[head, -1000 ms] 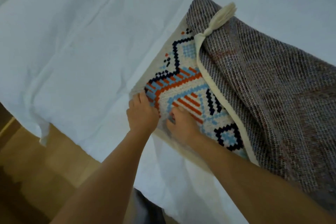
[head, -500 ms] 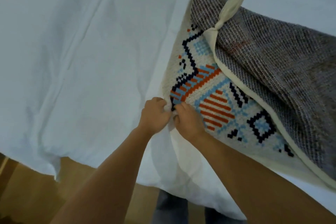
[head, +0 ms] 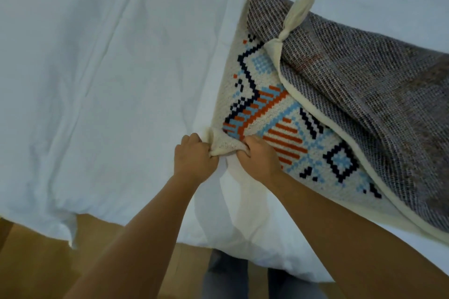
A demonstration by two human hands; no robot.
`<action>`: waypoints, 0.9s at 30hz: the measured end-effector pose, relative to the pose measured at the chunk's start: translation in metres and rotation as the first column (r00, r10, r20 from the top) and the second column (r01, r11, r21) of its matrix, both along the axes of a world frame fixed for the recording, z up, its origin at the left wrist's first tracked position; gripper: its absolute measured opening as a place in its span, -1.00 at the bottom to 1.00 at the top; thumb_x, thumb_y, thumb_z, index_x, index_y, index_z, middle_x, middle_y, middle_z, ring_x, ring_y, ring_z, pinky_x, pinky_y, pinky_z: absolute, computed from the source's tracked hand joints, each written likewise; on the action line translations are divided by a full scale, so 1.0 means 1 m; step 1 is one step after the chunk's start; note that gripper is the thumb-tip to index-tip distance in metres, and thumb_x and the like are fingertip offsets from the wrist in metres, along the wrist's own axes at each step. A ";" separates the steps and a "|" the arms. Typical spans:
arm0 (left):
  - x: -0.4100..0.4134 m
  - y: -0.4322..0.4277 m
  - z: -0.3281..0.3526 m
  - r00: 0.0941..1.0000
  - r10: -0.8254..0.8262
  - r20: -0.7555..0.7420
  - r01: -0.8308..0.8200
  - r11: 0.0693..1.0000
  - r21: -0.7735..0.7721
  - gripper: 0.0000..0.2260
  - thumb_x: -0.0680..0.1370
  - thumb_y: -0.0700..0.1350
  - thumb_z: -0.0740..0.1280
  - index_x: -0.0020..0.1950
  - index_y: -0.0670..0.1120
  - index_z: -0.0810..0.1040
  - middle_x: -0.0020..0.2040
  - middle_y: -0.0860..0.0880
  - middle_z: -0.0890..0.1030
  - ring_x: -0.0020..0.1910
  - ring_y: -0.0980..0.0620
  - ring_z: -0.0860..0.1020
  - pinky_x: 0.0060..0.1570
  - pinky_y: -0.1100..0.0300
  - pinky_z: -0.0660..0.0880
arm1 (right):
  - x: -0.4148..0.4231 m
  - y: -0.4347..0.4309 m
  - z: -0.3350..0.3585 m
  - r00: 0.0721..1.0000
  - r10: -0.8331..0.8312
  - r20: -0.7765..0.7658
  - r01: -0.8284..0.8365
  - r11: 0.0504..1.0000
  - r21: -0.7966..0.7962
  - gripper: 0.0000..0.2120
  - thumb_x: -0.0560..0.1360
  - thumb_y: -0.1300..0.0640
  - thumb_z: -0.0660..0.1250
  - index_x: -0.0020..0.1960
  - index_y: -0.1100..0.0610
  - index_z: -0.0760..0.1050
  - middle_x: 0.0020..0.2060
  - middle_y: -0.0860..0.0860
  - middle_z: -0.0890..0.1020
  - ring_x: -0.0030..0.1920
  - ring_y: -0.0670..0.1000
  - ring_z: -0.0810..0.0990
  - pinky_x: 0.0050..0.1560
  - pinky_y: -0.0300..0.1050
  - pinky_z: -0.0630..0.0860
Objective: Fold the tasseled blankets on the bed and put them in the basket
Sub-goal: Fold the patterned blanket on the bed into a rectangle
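My left hand (head: 194, 160), right hand (head: 258, 160) side by side, both pinching bunched cream corner (head: 224, 144) of blanket (head: 286, 116). Blanket lies on bed sheet (head: 97, 80), spreading toward 2 o'clock, grey backing flopped over, tassel (head: 296, 17) at 1. My call: slide hands apart along hem, pull taut, match corners. Open sheet 9 to 12; bed edge at 6, floor (head: 36, 264) below. Basket unseen.

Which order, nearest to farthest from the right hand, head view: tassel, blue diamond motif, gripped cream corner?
1. cream corner, gripped by the right hand itself, at its left.
2. blue diamond motif, to its right.
3. tassel, farthest, top of frame.
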State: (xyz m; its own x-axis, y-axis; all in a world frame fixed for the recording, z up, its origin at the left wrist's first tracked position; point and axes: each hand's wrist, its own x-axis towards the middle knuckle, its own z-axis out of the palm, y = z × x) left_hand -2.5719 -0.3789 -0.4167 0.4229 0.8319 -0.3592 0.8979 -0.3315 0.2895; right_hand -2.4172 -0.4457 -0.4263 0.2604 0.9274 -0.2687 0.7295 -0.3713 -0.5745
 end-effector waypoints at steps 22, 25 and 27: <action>-0.015 -0.016 0.003 0.997 0.020 -0.076 -0.016 0.999 0.046 -0.62 0.47 0.15 0.21 0.10 -0.10 0.52 0.11 -0.06 0.51 0.14 -0.09 0.39 0.05 0.08 0.29 | 0.000 0.007 -0.004 0.983 0.180 0.016 -0.179 0.982 -0.056 -0.87 0.51 0.18 0.18 -0.20 0.11 0.29 -0.18 0.01 0.39 -0.19 -0.01 0.34 -0.23 -0.16 0.25; 0.047 0.008 0.004 0.999 0.034 -0.014 -0.033 0.998 0.060 -0.69 0.54 0.10 0.18 0.08 -0.10 0.51 0.03 -0.09 0.54 0.04 -0.11 0.44 -0.03 0.06 0.34 | 0.047 0.018 0.001 0.992 0.084 0.092 -0.087 0.996 0.025 -0.89 0.52 0.19 0.18 -0.18 0.13 0.29 -0.16 0.04 0.39 -0.13 0.03 0.36 -0.19 -0.14 0.28; 0.094 0.025 0.008 0.990 0.110 0.091 -0.111 0.994 0.011 -0.70 0.56 0.09 0.17 0.04 -0.11 0.51 -0.04 -0.10 0.55 -0.05 -0.11 0.50 -0.09 0.06 0.40 | 0.080 0.028 0.003 0.985 0.049 0.165 -0.056 0.998 0.037 -0.94 0.51 0.21 0.17 -0.10 0.20 0.37 -0.07 0.12 0.44 -0.03 0.11 0.40 -0.12 -0.06 0.35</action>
State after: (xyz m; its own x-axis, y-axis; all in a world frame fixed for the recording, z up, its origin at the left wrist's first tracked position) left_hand -2.4780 -0.3544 -0.4084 0.3577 0.8809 -0.3100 0.9001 -0.2368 0.3658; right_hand -2.3370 -0.4175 -0.4232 0.2485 0.9503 -0.1878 0.8327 -0.3086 -0.4598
